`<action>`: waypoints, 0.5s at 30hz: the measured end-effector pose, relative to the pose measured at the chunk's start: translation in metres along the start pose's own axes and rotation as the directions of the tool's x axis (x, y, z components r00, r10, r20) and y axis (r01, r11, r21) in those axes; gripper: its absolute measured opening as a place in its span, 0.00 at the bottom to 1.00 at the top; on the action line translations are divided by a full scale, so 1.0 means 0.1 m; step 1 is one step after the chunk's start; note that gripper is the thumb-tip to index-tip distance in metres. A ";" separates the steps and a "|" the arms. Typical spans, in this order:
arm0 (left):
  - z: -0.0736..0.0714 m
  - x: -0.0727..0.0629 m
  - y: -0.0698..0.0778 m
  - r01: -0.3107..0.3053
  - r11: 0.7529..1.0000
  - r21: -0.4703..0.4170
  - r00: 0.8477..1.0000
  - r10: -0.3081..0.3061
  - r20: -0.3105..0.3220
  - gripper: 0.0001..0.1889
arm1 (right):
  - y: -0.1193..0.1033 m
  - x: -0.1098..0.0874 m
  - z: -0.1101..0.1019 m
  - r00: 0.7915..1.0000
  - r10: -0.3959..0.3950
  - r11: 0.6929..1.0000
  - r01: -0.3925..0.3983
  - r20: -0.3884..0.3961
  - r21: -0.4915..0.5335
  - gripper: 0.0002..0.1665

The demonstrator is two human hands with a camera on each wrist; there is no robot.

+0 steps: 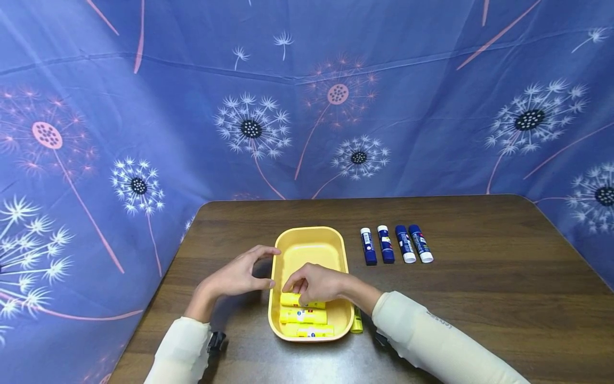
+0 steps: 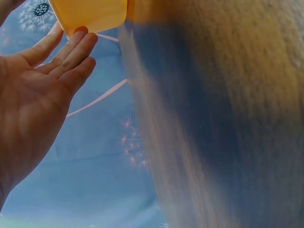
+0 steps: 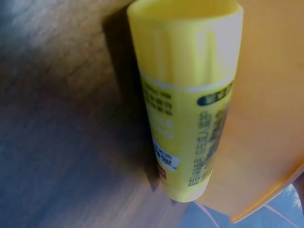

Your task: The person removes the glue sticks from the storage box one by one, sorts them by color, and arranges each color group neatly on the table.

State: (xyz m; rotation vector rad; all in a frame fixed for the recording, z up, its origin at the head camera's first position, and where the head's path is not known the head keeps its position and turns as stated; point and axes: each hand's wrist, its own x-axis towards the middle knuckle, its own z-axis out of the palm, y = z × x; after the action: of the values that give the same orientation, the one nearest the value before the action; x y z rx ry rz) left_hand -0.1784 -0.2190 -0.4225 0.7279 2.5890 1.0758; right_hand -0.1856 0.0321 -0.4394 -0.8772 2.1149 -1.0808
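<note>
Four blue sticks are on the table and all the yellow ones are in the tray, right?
Not all: one yellow stick is outside the tray, as the head view shows. The four blue sticks are on the table.

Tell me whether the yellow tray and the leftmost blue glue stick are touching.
Apart. The head view shows it: a strip of brown tabletop lies between the right rim of the yellow tray and the leftmost blue glue stick.

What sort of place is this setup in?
Probably a staged tabletop workspace, perhaps indoors: a wood-grain table, a dandelion-print cloth hanging behind it, and a yellow tray holding yellow tubes.
</note>
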 end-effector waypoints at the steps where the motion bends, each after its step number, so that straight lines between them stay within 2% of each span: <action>1: 0.00 0.00 0.00 -0.002 1.000 0.002 1.000 0.002 0.000 0.36 | -0.01 -0.01 0.00 1.000 -0.005 1.000 0.005 -0.001 -0.002 0.23; 5: 0.01 -0.01 0.01 -0.008 1.000 0.006 1.000 0.008 0.001 0.36 | -0.07 -0.08 -0.06 0.998 -0.064 0.998 0.063 -0.026 -0.017 0.23; 9: 0.01 -0.01 0.03 -0.007 1.000 0.014 1.000 0.007 -0.003 0.36 | -0.14 -0.23 -0.22 0.982 -0.155 0.988 0.156 -0.111 -0.002 0.24; 12: 0.01 0.00 0.04 -0.003 1.000 0.005 1.000 0.003 -0.005 0.36 | -0.16 -0.38 -0.36 0.968 -0.146 0.987 0.157 -0.204 0.039 0.25; 15: 0.01 -0.01 0.04 0.004 1.000 0.005 1.000 -0.004 -0.008 0.36 | -0.16 -0.53 -0.49 0.953 -0.085 0.988 0.119 -0.292 0.099 0.26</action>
State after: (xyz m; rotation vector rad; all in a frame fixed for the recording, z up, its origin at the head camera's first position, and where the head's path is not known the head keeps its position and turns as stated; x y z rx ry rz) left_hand -0.1762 -0.2167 -0.4202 0.7200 2.5995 1.0741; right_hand -0.1854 0.0881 -0.3909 -0.8228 2.2306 -1.4453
